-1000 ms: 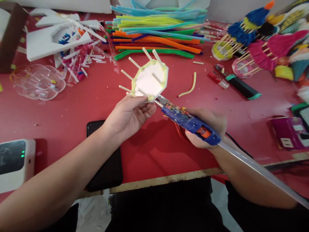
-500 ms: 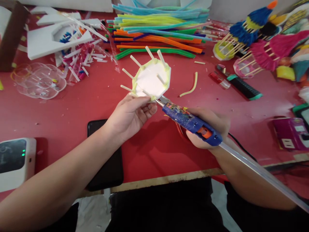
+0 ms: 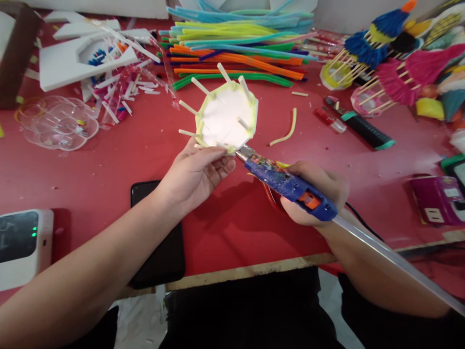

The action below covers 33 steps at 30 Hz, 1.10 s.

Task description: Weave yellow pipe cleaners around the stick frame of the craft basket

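My left hand (image 3: 201,172) pinches the near edge of a white many-sided disc (image 3: 225,116), held tilted above the table. Pale yellow trim runs round its rim, and several short wooden sticks stand up from that edge. In my right hand (image 3: 317,191) is a blue hot glue gun (image 3: 286,182), smeared with coloured residue, with a long clear glue stick (image 3: 392,257) out of its back end. The gun's metal nozzle is at the disc's lower right rim, close to my left fingertips; whether it touches is hard to tell.
A yellow pipe cleaner piece (image 3: 286,130) lies right of the disc. Coloured pipe cleaners (image 3: 236,48) are piled behind. White foam offcuts (image 3: 61,63) and a clear flower-shaped tray (image 3: 58,121) sit left. A black phone (image 3: 163,252) lies under my left forearm; a utility knife (image 3: 366,128) rests right.
The disc has tilted a little and its far side has come slightly nearer to the camera. The glue gun has barely shifted, its nozzle staying by the lower right rim.
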Each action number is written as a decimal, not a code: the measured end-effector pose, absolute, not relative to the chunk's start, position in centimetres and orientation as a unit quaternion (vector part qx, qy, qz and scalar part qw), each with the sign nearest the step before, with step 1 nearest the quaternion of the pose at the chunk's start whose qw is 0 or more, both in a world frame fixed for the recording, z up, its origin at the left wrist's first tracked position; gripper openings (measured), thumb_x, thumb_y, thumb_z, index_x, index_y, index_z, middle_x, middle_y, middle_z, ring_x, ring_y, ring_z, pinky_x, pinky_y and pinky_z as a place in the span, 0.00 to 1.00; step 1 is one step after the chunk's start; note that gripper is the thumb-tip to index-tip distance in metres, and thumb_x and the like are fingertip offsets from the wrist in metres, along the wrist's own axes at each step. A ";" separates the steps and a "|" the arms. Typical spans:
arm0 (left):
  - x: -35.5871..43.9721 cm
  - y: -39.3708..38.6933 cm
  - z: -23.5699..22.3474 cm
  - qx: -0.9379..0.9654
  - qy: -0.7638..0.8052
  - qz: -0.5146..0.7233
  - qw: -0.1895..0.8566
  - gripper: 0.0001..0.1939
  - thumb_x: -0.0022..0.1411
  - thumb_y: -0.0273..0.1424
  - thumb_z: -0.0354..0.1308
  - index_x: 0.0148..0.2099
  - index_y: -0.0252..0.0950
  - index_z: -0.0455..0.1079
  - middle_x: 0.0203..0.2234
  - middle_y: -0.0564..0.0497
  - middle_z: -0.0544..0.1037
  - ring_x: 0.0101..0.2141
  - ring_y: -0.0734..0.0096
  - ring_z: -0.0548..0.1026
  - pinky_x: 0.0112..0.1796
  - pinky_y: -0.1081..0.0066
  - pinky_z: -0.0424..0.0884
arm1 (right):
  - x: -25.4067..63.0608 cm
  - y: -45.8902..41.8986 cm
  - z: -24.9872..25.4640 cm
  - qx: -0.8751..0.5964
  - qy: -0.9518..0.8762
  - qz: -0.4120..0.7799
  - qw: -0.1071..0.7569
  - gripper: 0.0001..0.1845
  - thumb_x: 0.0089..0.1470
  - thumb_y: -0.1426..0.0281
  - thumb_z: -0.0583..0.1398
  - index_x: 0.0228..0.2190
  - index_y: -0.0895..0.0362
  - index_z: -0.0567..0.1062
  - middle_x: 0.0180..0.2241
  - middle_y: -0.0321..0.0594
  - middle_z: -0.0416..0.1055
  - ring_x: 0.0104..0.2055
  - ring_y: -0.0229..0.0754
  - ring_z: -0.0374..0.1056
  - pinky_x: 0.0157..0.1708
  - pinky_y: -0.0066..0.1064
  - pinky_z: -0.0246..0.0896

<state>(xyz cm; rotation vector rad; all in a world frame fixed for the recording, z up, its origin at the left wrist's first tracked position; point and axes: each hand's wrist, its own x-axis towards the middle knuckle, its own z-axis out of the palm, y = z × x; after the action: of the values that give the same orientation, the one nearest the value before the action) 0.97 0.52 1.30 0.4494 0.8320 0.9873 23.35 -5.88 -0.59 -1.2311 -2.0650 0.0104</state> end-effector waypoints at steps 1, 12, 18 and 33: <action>1.0 0.5 1.4 0.209 0.385 0.456 0.775 0.13 0.58 0.14 0.59 0.40 0.36 0.68 0.25 0.55 0.78 0.25 0.79 0.75 0.34 0.77 0.76 | 23.3 -5.9 -0.6 -0.484 -0.799 0.002 0.357 0.14 0.45 0.73 0.61 0.37 0.47 0.71 0.24 0.32 0.73 0.22 0.41 0.68 0.22 0.33 0.65; 1.0 0.3 1.4 0.235 0.399 0.472 0.750 0.17 0.58 0.15 0.59 0.46 0.38 0.66 0.30 0.55 0.79 0.28 0.78 0.76 0.35 0.75 0.75 | 23.2 -5.9 -1.0 -0.475 -0.799 -0.002 0.369 0.22 0.45 0.74 0.61 0.44 0.48 0.73 0.32 0.34 0.79 0.28 0.43 0.76 0.28 0.33 0.71; 1.1 0.0 0.9 0.289 0.424 0.509 0.691 0.23 0.52 0.19 0.66 0.47 0.42 0.65 0.41 0.55 0.79 0.33 0.78 0.76 0.34 0.75 0.72 | 24.0 -5.7 -1.6 -0.464 -0.805 -0.024 0.369 0.21 0.47 0.73 0.63 0.45 0.49 0.73 0.33 0.35 0.80 0.31 0.44 0.77 0.31 0.33 0.73; 0.9 -0.2 0.7 0.362 0.422 0.516 0.652 0.26 0.53 0.23 0.69 0.52 0.46 0.67 0.51 0.51 0.77 0.37 0.73 0.75 0.38 0.72 0.73 | 24.0 -6.1 -1.5 -0.479 -0.797 0.009 0.367 0.23 0.47 0.72 0.64 0.46 0.44 0.74 0.34 0.36 0.81 0.31 0.48 0.78 0.33 0.38 0.74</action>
<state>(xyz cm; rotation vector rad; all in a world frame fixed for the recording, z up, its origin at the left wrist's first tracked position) 0.95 -0.23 0.74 0.8225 0.9578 1.1709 24.02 -6.12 -1.50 -1.2294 -2.0485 0.0234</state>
